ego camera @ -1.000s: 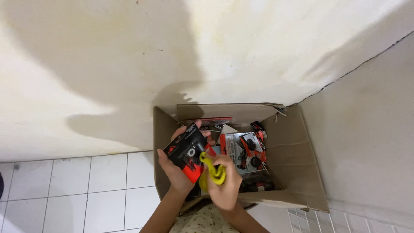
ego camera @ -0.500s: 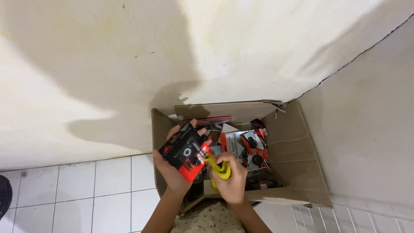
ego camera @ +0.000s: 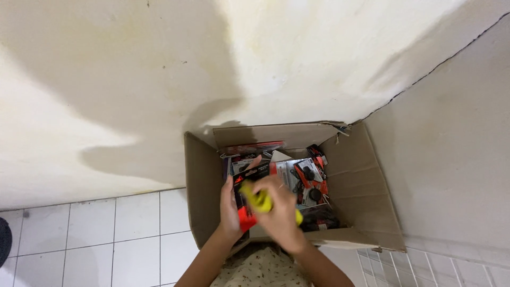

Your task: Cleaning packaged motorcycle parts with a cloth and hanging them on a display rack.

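Observation:
My left hand (ego camera: 230,204) holds a flat black and red packaged item (ego camera: 248,183) by its left edge, over the open cardboard box (ego camera: 366,207). My right hand (ego camera: 280,215) is closed around a yellow tool (ego camera: 260,201) and lies across the front of that package. The yellow tool's far end pokes out at the right of my fist. Both hands are blurred by motion.
The box stands in a corner against a cream wall (ego camera: 159,79) and holds several more red and black blister packs (ego camera: 308,178). White floor tiles (ego camera: 106,234) lie to the left. A dark object (ego camera: 3,239) shows at the far left edge.
My right hand with the yellow tool has moved up and left over the package. The package has tilted and dropped slightly toward the box.

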